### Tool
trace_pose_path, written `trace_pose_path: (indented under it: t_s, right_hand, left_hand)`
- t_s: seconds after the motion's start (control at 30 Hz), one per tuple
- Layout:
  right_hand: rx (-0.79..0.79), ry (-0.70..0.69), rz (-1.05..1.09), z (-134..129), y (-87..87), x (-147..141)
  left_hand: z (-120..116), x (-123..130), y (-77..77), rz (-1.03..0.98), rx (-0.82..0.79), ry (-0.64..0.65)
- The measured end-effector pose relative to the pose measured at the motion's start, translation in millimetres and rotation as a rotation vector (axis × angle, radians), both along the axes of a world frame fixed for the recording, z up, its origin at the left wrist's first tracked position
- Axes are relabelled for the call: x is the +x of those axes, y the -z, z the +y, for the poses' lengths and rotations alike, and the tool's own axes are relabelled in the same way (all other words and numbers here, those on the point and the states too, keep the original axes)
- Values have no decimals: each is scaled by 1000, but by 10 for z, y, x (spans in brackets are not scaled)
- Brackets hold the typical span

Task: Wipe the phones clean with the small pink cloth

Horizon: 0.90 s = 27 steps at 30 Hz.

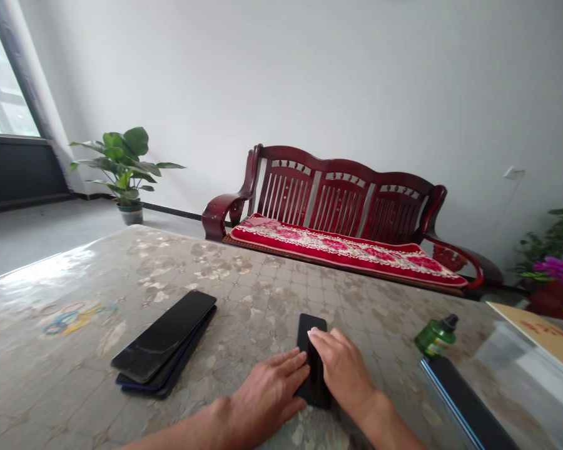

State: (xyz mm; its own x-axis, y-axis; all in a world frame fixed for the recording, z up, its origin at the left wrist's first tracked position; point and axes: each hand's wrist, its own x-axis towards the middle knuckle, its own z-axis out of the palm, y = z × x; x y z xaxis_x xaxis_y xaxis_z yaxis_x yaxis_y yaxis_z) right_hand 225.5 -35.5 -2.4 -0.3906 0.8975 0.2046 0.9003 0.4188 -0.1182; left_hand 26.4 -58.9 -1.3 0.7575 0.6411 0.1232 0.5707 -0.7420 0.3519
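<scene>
A black smartphone lies screen up on the patterned tabletop between my hands. My left hand rests flat at its left edge, fingers stretched out and touching the phone, thumb apart below. Over the screen, my right hand has its fingers bent and pressed together. A whitish spot shows at its fingertips; whether it is a nail or something small held there, I cannot tell. To the left, several dark phones lie in an uneven stack. On the right are a small green bottle with a black cap and another stack of phones.
Coloured rubber bands lie on the table at the left. A clear plastic box with a tan booklet on it stands at the right edge. Behind are a wooden bench and a potted plant.
</scene>
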Motion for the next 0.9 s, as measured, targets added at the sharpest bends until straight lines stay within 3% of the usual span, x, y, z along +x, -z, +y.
trace_pose_path:
  t_s: [0.1, 0.3, 0.57, 0.9]
  right_hand:
    - [4, 1, 0, 2, 3, 16]
    - [14, 93, -27, 268, -20, 13]
    - [6, 52, -39, 2, 38, -45]
    - [-7, 100, -83, 206, -42, -119]
  left_hand:
    - [6, 0, 13, 2, 7, -2]
    - [14, 2, 35, 2, 27, 5]
    - [5, 1, 32, -10, 41, 10]
    - [18, -19, 101, -52, 70, 18]
